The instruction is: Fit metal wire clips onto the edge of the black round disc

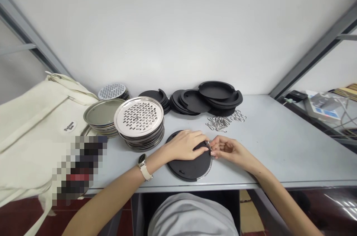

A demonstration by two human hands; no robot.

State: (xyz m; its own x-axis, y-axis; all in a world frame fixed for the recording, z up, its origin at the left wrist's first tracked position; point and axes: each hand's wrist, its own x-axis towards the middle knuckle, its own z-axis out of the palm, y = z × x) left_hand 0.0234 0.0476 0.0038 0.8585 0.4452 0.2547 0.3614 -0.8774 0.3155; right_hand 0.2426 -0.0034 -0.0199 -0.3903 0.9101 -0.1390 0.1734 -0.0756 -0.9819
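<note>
A white wall (pixel 167 35) rises behind the grey counter (pixel 281 146), whose left end is covered by a large cream bag (pixel 33 117) with a pixelated patch on its front. Beyond the grey frame on the right lie a box (pixel 322 107) and some cables. On the counter, a tall stack of metal grater discs (pixel 139 117) is the nearest obstacle, just beside the work on its left; behind it sit olive-toned plates (pixel 104 111), near the bag, and smaller perforated discs (pixel 112 91). Along the wall, black trays (pixel 216 90) lie heaped and overlapping, with a lower pile of black discs (pixel 153 96) to their left. The black disc (pixel 191 169) being handled lies flat near the front edge, bright metal showing along its lower right rim. The left grip (pixel 186 145) rests across it, hiding much of its top, thumb and forefinger curved toward the rim; whether they pinch anything I cannot tell. A pale-strapped watch (pixel 142 160) circles that wrist. The right grip (pixel 228 149) pinches a small metal clip (pixel 209 146) at the disc's right edge. Loose clips (pixel 219 123) and rings (pixel 238 116) lie just before the trays.
</note>
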